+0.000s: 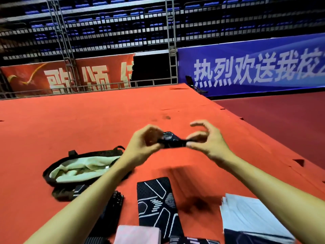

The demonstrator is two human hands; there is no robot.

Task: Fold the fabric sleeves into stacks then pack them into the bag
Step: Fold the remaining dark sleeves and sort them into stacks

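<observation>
Head view. Your left hand point(143, 143) and right hand point(205, 140) meet above the red carpet point(88, 120), just past the centre of the frame. Between them you hold a bunched black sleeve point(171, 140). The left fingers are curled closed on its 9 o'clock end. The right thumb and forefinger pinch its 3 o'clock end, with the other fingers arched open above. The sleeve is in the air, clear of the carpet, and blurred, so the stage of its fold cannot be told.

At 8 o'clock from your hands lies the bag point(82, 166), mouth open, its pale green lining showing. No sleeve can be made out inside it. At 6 o'clock a black patterned sleeve point(157, 205) lies flat and unfolded. A dark folded stack point(114, 205) sits beside it at 7 o'clock, partly behind your left forearm. A pink piece point(137, 234) and more dark fabric point(246, 236) reach the bottom edge. A pale blue sheet point(251, 215) lies at 5 o'clock.

Progress, as a judgement: folding is partly done, with at least one stack made, several pieces still loose and packing apparently not begun.
</observation>
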